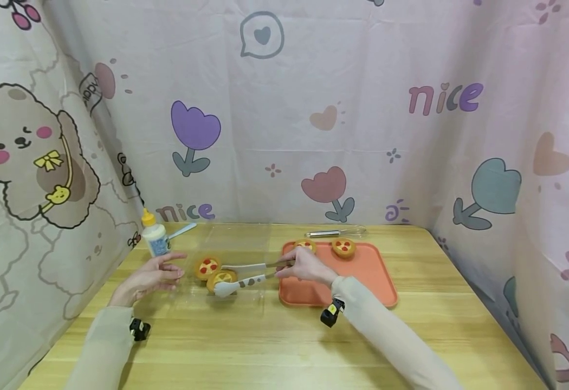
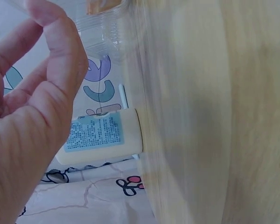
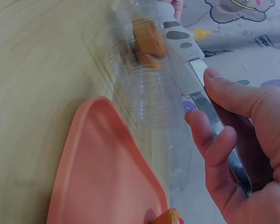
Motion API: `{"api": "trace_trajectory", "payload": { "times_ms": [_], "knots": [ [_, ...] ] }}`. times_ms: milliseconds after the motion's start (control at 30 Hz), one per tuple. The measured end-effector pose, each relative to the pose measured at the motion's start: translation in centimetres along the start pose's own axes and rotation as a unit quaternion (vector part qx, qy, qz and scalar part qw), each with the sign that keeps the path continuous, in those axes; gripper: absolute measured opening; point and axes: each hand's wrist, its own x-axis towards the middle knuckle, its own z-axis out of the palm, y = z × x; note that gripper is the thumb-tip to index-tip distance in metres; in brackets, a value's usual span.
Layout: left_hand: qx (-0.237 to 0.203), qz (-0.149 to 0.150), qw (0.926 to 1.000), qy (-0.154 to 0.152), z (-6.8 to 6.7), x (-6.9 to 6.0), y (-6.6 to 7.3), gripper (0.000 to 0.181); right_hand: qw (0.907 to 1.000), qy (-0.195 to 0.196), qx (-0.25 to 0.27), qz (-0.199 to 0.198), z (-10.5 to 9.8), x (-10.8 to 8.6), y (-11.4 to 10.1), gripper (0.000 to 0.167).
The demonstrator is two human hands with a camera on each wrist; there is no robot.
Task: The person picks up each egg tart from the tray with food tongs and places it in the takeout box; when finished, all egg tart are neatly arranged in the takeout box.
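My right hand (image 1: 306, 265) grips a pair of tongs (image 3: 226, 144) by its metal arms. The white, grey-spotted ends of the tongs reach left, spread apart, over a clear plastic box (image 1: 260, 309). Inside the box are a mini pizza with red toppings (image 1: 208, 266) and a tart with a yellow-green top (image 1: 223, 277). One tong tip overlaps the tart in the head view; whether it touches is unclear. My left hand (image 1: 150, 277) hovers at the box's left side, fingers loosely bent and holding nothing. Whether it touches the box cannot be told.
An orange tray (image 1: 387, 290) stands right of the box, with two mini pizzas at its back, one (image 1: 343, 247) in full sight. Behind it lies a whisk (image 1: 335, 233). A yellow-capped bottle (image 1: 155, 238) and a light-blue-handled utensil (image 1: 183, 231) are at the back left.
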Motion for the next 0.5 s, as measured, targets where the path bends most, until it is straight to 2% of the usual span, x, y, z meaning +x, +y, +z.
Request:
{"api": "trace_trajectory", "payload": {
  "times_ms": [200, 500],
  "knots": [
    [0.004, -0.002, 1.0000, 0.002, 0.0, -0.1, -0.1, 0.071, 0.9989, 0.007, -0.040, -0.023, 0.6, 0.7, -0.5, 0.033],
    [0.002, 0.005, 1.0000, -0.007, 0.0, 0.0, 0.1, 0.069, 0.9968, 0.020, -0.073, -0.026, 1.2, 1.5, -1.1, 0.031]
  ]
}}
